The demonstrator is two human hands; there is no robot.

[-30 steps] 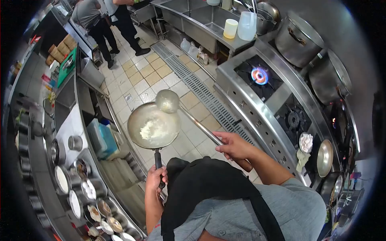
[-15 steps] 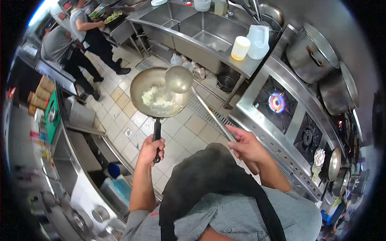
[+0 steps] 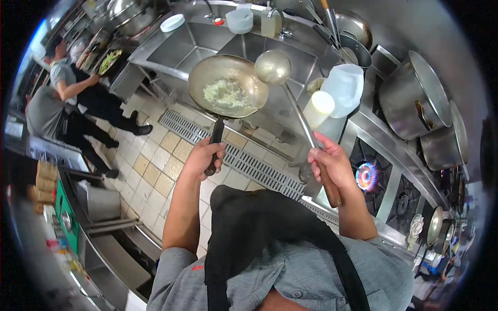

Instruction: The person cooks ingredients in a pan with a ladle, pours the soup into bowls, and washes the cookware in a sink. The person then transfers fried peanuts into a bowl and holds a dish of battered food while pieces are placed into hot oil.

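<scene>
My left hand (image 3: 205, 158) is closed round the black handle of a frying pan (image 3: 207, 72), which I hold up in front of the sinks. Pale, crumbly food (image 3: 226, 94) lies in the middle of the pan; I cannot tell what it is. In my right hand (image 3: 331, 159) is the long handle of a metal ladle (image 3: 274, 67), gripped near its wooden end. The ladle's bowl is at the pan's right rim; whether they touch I cannot tell.
A lit gas burner (image 3: 366, 176) is at my right, with large pots (image 3: 410, 98) behind it. A plastic jug (image 3: 344, 89) and a white-lidded container (image 3: 318, 109) stand by the sink (image 3: 176, 49). Two people (image 3: 78, 96) work at the far left, one holding a pan of green food.
The pan and ladle have moved towards the sinks, up and right in view. The pale food is more spread out and smaller in bulk. Both hands keep their grips.
</scene>
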